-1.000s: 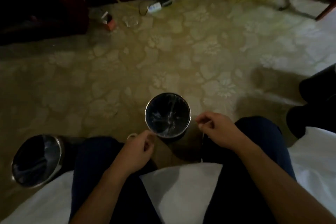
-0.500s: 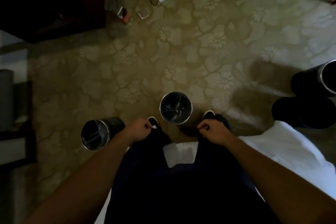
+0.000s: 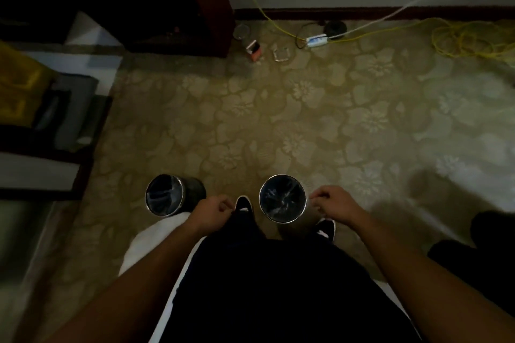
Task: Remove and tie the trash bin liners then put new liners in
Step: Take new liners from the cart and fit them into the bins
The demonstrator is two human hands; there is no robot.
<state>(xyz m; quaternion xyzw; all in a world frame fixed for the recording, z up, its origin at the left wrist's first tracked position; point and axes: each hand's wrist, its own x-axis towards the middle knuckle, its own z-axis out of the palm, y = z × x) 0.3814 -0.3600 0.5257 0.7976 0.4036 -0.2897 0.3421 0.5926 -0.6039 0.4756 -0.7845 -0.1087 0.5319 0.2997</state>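
Observation:
Two round metal-rimmed trash bins stand on the patterned carpet at my feet. The middle bin [image 3: 261,199] sits between my shoes with a shiny clear liner [image 3: 282,200] inside. The left bin [image 3: 195,189] has black sides and also shows a liner [image 3: 163,195] inside. My left hand [image 3: 213,213] hovers between the two bins with its fingers curled, and I see nothing in it. My right hand [image 3: 333,205] hangs just right of the middle bin, fingers curled too, nothing visible in it. Neither hand touches a bin.
A dark wooden cabinet [image 3: 200,8] stands at the back left. Along the wall lie a power strip [image 3: 316,41], a coiled yellow cable [image 3: 468,39], a small orange box [image 3: 254,50] and a glass dish [image 3: 281,53]. Dark shapes [image 3: 493,231] sit at the right.
I have risen from sitting to standing, so the bins look smaller and farther below. Both hands have come away from the middle bin's rim.

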